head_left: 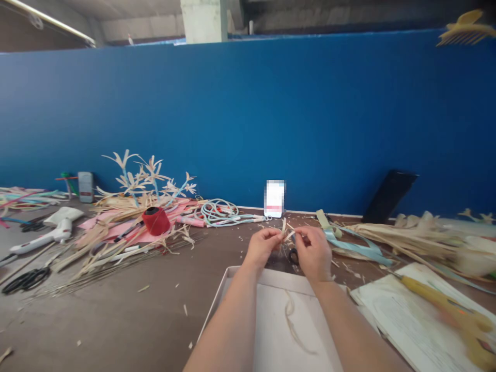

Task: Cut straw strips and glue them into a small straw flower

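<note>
My left hand [262, 247] pinches a small bundle of pale straw strips [285, 232] above the far edge of a shallow white box lid [232, 294]. My right hand [314, 252] is closed too. It holds the other end of the strips and small black-handled scissors [293, 255], whose loop shows below its fingers. One curled straw strip [290, 315] lies inside the white lid between my forearms.
A red thread spool [155, 220], straw flowers [149, 178], pink paper and loose straw lie left. A white glue gun [52, 230] and black scissors [25, 279] sit far left. Light blue ribbon [358, 248], straw bundles, papers and a yellow glue gun [445, 302] lie right. A blue wall stands behind.
</note>
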Demonstrator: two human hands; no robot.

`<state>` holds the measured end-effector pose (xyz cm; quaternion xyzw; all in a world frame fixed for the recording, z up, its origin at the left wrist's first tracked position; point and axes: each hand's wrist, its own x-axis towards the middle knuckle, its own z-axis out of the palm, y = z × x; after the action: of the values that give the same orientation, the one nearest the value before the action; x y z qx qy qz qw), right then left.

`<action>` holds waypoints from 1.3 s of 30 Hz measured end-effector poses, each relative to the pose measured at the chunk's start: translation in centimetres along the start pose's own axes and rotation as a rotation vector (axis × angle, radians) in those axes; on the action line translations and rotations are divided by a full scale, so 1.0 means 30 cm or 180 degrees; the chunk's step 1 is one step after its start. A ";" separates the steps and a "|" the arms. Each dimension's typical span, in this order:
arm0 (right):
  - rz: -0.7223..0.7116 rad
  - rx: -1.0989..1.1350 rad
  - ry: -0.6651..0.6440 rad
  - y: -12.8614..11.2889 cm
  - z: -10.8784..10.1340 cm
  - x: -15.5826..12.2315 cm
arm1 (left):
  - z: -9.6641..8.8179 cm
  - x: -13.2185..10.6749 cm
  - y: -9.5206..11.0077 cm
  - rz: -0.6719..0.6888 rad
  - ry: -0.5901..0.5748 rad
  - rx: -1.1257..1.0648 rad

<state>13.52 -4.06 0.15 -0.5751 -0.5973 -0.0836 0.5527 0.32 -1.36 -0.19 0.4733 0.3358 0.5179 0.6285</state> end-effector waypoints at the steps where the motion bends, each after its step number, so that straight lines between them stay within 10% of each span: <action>1: 0.0014 0.0016 0.0017 0.001 -0.002 0.003 | 0.001 -0.002 0.002 -0.0037 -0.0031 -0.0027; 11: 0.0322 0.0217 0.0023 0.000 -0.006 0.011 | 0.006 0.002 -0.006 -0.0134 -0.0212 -0.0004; 23: 0.2581 0.2101 -0.0909 -0.006 -0.014 -0.006 | 0.015 -0.015 0.003 0.0603 0.0117 0.0606; 39: 0.2312 0.2084 -0.0985 -0.023 -0.016 -0.007 | 0.028 -0.017 0.010 0.0373 0.0022 0.0501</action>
<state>13.20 -4.76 0.54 -0.5479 -0.4286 0.3915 0.6024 0.86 -2.06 0.34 0.5382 0.3494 0.5273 0.5569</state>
